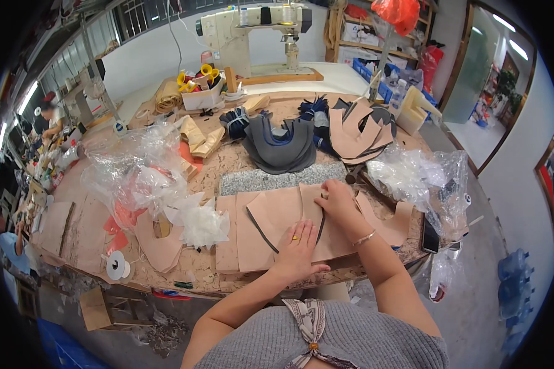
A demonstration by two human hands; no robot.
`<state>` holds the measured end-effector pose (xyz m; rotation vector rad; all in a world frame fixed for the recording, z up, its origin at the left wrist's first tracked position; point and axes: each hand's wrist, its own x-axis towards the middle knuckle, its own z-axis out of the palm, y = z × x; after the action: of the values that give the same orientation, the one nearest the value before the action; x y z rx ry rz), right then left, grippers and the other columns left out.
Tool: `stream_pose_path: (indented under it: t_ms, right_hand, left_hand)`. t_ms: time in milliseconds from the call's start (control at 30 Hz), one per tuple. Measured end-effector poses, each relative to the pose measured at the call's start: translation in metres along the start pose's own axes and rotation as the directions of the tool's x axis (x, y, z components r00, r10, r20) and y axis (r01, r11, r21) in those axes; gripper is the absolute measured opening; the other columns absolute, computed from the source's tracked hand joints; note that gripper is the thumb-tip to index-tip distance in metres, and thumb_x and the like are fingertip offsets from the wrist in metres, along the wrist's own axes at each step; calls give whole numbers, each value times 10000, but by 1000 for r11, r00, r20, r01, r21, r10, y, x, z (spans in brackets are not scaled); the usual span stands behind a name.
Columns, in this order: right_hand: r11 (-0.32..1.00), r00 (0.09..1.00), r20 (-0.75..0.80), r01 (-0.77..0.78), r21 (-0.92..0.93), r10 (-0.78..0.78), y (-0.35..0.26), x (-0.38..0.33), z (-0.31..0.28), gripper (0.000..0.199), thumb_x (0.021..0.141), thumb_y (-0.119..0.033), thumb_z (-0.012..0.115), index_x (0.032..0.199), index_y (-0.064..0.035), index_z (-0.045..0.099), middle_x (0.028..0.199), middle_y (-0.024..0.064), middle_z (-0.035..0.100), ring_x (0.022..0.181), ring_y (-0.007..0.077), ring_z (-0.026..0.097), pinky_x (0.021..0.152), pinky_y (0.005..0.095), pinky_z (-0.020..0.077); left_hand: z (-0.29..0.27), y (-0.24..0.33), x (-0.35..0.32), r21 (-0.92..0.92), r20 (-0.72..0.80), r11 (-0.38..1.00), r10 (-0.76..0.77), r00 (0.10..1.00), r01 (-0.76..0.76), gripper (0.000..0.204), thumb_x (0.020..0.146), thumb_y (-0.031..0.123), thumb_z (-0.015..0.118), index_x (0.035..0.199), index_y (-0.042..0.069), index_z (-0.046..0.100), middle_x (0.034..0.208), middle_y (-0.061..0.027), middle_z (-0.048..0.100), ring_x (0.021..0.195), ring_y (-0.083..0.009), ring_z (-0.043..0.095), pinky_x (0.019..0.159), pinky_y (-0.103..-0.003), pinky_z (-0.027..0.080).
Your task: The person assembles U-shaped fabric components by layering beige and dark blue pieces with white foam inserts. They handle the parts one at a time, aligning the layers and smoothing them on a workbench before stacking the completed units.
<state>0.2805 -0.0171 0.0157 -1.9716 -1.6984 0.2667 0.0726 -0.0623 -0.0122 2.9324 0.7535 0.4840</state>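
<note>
Both hands (317,221) press 1 tan leather piece (283,215).

matt tan leather pieces (277,215), rough grey stone slab (283,179), crinkled glossy plastic bags (135,166), worn wooden table (228,161).

The scene is seen from one camera worn on the person's head, pointed down and forward at the worktable (228,161) from close by, so edges are bent near the rim and the far room is shown small.
</note>
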Motion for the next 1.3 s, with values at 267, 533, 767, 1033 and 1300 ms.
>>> stream_pose_path:
  t_ms: [267, 533, 767, 1033, 1300]
  right_hand:
    - [937, 918, 191, 350, 16, -346, -8, -53, 48, 683, 956, -496, 403, 1437, -19, 320, 1490, 229, 293, 1400, 347, 260, 1148, 420, 190]
    - [912, 986, 87, 164, -376, -142, -12, 44, 58, 685, 954, -542, 340, 1475, -100, 290, 1557, 164, 188, 1446, 304, 160, 1143, 544, 101]
    - [782, 727, 415, 620, -57, -547, -60, -19, 69, 677, 944, -501, 400, 1495, -139, 248, 1569, 142, 157, 1454, 326, 117, 1146, 552, 74]
    - [813, 793, 417, 553, -185, -445, -100, 29, 102, 684, 946, -581, 314, 1490, -167, 273, 1557, 124, 215, 1454, 328, 113, 1138, 577, 7]
    - [824, 854, 201, 517, -232, -480, -109, 56, 127, 691, 934, -575, 354, 1484, -163, 287, 1556, 143, 211, 1447, 341, 137, 1131, 590, 15]
  left_hand:
    - [6, -3, -2, 10, 57, 999, 35, 998, -36, 1094, 704, 744, 566, 1370, -98, 358, 1413, -290, 372, 1375, -407, 276, 1137, -482, 175]
    - [-3, -1, -12, -14, 33, 999, 47, 998, -46, 1080, 701, 683, 626, 1389, -95, 331, 1455, -270, 323, 1379, -392, 276, 1143, -465, 185]
    - [-15, 3, -28, -274, 401, 944, -61, 914, 183, 972, 727, 625, 651, 1356, -73, 401, 1365, -272, 417, 1315, -404, 359, 1109, -483, 244]
    - [5, 4, -36, -222, -72, 972, 64, 995, -79, 979, 737, 595, 657, 1336, -129, 380, 1392, -308, 358, 1356, -442, 285, 1132, -493, 221]
    - [-6, -8, -45, -511, -249, 854, -35, 968, -101, 493, 817, 316, 687, 1181, -1, 588, 1182, -211, 577, 1139, -374, 543, 985, -433, 417]
